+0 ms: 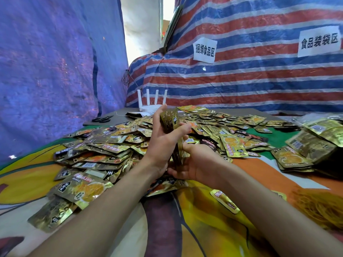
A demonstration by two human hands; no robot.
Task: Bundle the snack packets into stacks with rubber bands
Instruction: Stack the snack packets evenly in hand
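Both hands, the left hand (163, 140) and the right hand (196, 164), sit in front of a big pile of loose packets (104, 149). Far to their right lies a yellow heap that looks like rubber bands (323, 206). Both hands curl around a small stack of packets (169, 121), held on its edge between them. It is best to tap the edges even and squeeze tight before banding.

White router (149, 108), black scissors (101, 119) on grey board (118, 116).
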